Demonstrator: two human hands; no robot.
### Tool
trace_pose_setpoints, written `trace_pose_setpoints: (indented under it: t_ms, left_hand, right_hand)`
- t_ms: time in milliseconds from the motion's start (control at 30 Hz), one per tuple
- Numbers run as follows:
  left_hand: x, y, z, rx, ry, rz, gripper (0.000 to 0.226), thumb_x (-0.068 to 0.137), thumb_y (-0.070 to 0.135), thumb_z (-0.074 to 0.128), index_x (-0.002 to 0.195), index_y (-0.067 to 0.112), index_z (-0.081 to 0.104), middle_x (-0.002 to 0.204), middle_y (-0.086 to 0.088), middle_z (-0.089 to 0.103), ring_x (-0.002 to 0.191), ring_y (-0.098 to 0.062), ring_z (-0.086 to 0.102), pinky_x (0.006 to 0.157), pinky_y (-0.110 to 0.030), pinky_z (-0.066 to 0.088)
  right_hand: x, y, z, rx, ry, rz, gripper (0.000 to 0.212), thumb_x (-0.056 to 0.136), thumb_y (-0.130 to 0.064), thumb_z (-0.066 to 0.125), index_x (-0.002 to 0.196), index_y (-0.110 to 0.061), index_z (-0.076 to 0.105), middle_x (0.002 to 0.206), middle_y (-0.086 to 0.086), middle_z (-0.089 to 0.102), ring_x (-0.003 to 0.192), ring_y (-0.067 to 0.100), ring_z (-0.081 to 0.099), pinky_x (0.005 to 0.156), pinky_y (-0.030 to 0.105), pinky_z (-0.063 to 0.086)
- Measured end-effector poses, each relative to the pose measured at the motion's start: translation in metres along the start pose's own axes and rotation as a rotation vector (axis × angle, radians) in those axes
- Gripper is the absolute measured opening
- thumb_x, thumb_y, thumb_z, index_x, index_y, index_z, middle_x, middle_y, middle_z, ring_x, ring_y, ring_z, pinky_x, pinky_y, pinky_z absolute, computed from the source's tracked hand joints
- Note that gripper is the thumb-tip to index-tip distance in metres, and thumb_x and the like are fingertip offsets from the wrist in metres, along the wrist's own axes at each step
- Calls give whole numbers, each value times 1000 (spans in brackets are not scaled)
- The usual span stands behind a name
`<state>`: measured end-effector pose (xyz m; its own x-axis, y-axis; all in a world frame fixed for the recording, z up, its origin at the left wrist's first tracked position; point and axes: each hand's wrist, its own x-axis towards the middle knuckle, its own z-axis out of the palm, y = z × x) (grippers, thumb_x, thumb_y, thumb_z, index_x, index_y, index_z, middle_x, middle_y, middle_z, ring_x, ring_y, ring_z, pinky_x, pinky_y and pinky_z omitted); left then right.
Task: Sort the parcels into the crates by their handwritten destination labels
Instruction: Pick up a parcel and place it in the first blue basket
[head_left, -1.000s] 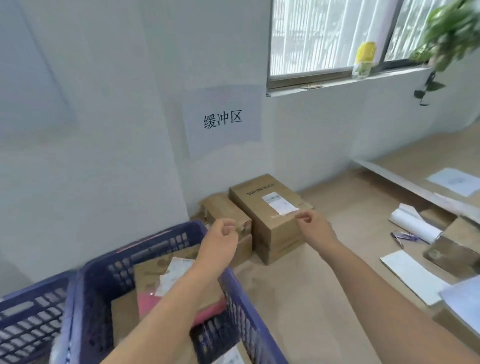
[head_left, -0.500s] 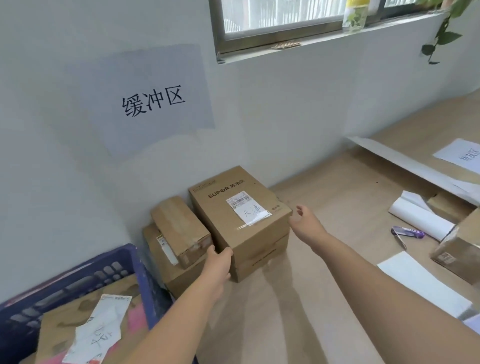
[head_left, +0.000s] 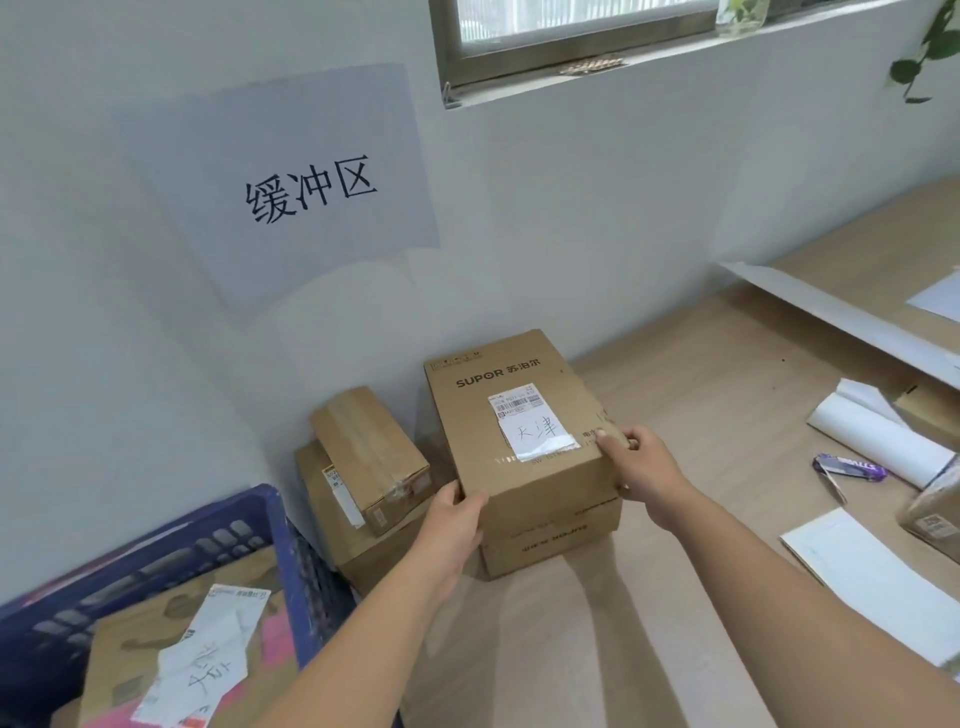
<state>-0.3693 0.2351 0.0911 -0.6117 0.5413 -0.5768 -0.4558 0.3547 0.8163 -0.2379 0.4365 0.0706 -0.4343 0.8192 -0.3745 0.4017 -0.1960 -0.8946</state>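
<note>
SUPOR parcel (head_left: 514, 431) | stacked on another box, right of blue crate (head_left: 270, 525) | left hand (head_left: 452, 525) grips its near-left corner | right hand (head_left: 641, 467) grips its right edge

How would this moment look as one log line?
left hand grips SUPOR box | right hand grips it | label: 天津

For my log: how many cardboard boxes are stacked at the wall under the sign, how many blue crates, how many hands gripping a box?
Cardboard boxes at the wall: 4, SUPOR box included
Blue crates: 1
Hands gripping the SUPOR box: 2, left hand, right hand
Total: 7
</note>
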Motion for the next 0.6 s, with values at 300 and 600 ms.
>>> trace_pose_setpoints:
  t_ms: [300, 600]
  left_hand:
    - [-55, 11, -16, 28, -5, 40, 28, 99, 25, 58, 125, 22, 50, 119, -2, 64, 92, -17, 61, 84, -36, 55]
    - [-95, 17, -34, -30, -44, 24, 44, 92, 45, 65, 124, 26, 43, 122, -5, 61, 114, -28, 60, 104, -52, 45]
  right_hand:
    - [-70, -30, -22, 8, 44, -29, 22, 90, -34, 64, 98, -16, 53, 105, 5, 62, 89, 23, 59, 78, 44, 53]
    - [-124, -47, -39, 24, -76, 19, 28, 88, -43, 65, 102, -22, 52, 112, 2, 61, 106, 25, 56, 96, 51, 36]
